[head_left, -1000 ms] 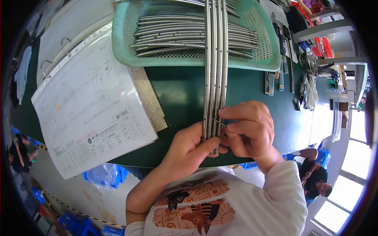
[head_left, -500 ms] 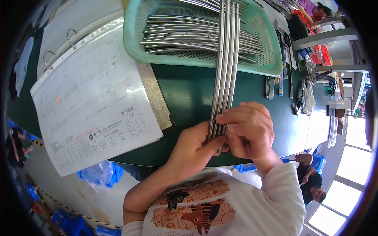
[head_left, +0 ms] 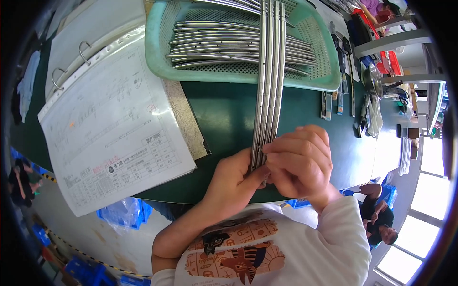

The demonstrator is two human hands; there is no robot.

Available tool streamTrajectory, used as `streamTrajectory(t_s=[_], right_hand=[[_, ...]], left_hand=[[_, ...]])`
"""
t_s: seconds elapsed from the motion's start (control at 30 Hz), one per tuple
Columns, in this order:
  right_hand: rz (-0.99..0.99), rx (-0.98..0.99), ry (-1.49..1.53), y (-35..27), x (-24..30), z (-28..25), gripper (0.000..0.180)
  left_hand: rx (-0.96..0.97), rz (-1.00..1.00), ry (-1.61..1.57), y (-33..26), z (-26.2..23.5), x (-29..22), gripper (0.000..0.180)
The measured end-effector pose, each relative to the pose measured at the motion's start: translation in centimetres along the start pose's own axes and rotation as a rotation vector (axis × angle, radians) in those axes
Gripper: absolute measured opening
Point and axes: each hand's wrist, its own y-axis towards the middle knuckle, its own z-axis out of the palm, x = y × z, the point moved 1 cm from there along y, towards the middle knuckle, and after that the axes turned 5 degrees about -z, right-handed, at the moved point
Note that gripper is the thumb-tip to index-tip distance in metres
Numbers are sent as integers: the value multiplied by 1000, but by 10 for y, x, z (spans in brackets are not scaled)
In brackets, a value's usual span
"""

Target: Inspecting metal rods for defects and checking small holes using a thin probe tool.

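Between nine and ten o'clock, a pale blue crumpled cloth (head_left: 27,90) lies at the far left. Around nine o'clock an open white ring binder (head_left: 62,90) with metal rings holds printed drawing sheets (head_left: 112,119) in clear sleeves, their lower corner jutting past the edge of the dark green smooth-topped table (head_left: 224,114). Near eight o'clock, on the floor, stands a blue plastic crate (head_left: 141,213) with clear plastic film in it. A beige stone-patterned flat board (head_left: 183,117) shows from under the sheets' right side.

The left hand (head_left: 233,177), at six o'clock, is closed around the near ends of four slim silvery metal tubes (head_left: 268,90), its thumb on top. The tubes run side by side up to twelve o'clock, crossing over a pale green perforated plastic basket (head_left: 205,79) in which more metal tubes (head_left: 214,45) lie crosswise. Between three and four o'clock, the right hand (head_left: 303,161) has its fingers curled in a narrow pinch against the four tubes' right side, near the left thumb; whether it grips something slender there cannot be told. Towards three o'clock lie whitish limp gloves (head_left: 376,117); at four, beyond the table, sits a person in dark clothes (head_left: 374,214)
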Motion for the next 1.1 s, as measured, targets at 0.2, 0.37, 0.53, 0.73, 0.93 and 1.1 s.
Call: streamTrajectory(t_s=[0.2, 0.37, 0.53, 0.73, 0.93, 1.1], right_hand=[[88, 29, -78, -2, 0, 5, 18], [-15, -63, -16, -6, 6, -17, 24], [131, -271, 1, -6, -31, -5, 20], [150, -257, 55, -4, -31, -2, 18], [152, -136, 19, -2, -29, -5, 19], [128, -129, -56, 10, -29, -7, 16]], left_hand=[[19, 10, 147, 0, -5, -1, 16], [41, -98, -14, -2, -2, -2, 23], [88, -204, 28, -3, -5, -7, 28], [101, -197, 36, -4, -7, -7, 29], [103, -180, 38, -4, -7, -7, 28], [117, -154, 46, -3, -8, -6, 28]])
